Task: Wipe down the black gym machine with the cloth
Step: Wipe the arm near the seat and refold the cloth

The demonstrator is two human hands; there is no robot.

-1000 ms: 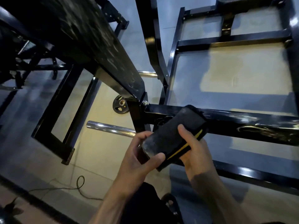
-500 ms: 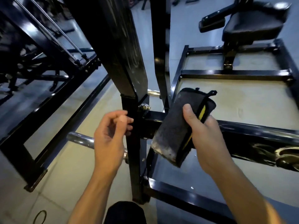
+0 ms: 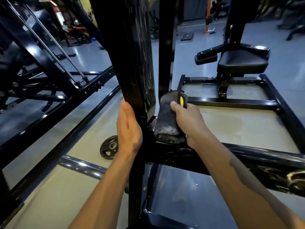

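A wide black upright post (image 3: 132, 55) of the gym machine rises in the middle of the view, its glossy face streaked. My left hand (image 3: 128, 129) lies flat against the post's left edge near its lower end, fingers straight. My right hand (image 3: 189, 123) grips a folded dark grey cloth (image 3: 168, 119) with a yellow stripe, held just right of the post, above the horizontal black frame bar (image 3: 247, 151). The cloth's lower fold looks pale and dusty.
A small black weight plate (image 3: 109, 147) lies on the floor left of the post, by a chrome bar (image 3: 82, 166). A padded black seat (image 3: 242, 61) stands on the frame at back right. Another machine's black frame (image 3: 41, 66) fills the left.
The view has tilted up. My left hand moved from curled in the air to flat against the post. My right hand lifted the cloth closer to the post.
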